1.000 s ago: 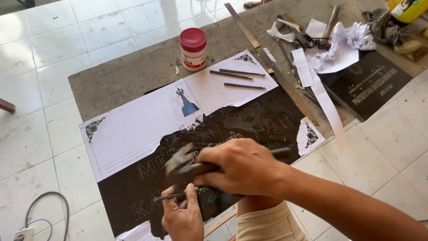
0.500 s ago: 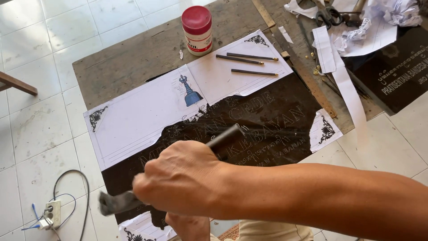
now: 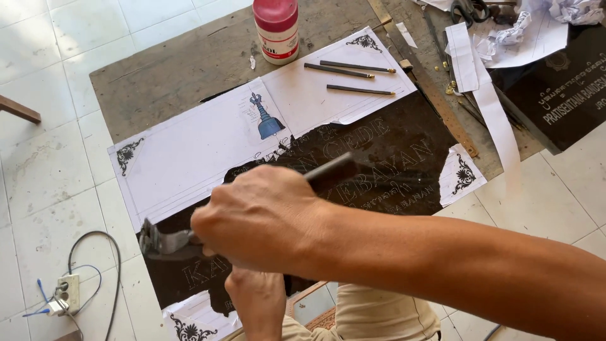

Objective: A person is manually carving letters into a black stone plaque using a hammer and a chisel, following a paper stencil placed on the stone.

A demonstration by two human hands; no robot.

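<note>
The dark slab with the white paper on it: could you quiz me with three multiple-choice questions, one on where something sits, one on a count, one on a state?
1. Where does the red-capped jar stand?
A. beyond the slab's far edge
B. on the tiled floor
C. in a hand

2. How many thin dark rods lie on the white paper?
A. one
B. three
C. six

3. What is the state of the paper over the dark slab?
A. covers it whole
B. partly torn away
C. wholly removed

Answers:
1 A, it stands on the grey board just past the paper.
2 B, three lie near the jar.
3 B, engraved dark stone shows where the right hand holds a hammer, with white paper left beyond.
</note>
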